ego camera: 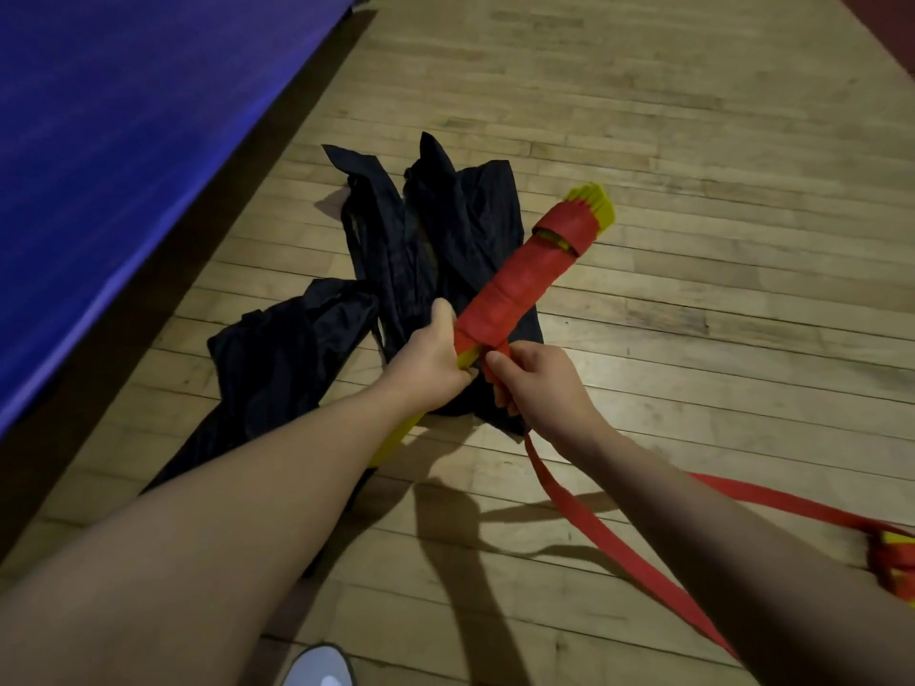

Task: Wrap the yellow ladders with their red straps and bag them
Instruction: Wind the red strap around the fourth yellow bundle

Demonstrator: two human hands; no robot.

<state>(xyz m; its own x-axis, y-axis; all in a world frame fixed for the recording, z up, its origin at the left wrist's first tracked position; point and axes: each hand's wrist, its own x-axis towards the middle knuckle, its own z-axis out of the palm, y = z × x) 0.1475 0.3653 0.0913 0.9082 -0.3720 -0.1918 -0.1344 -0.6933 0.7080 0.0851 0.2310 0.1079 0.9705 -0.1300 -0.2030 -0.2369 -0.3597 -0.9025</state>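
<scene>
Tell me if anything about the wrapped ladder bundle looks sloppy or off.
One spot does. Near the far end of the ladder bundle, the red strap gapes, showing yellow through a gap, while the wraps nearer the left hand and right hand lie tight. A long tail of strap is not yet wound.

head view — looks steeply down | close over hands (490,373) | wood floor (693,240)
</scene>
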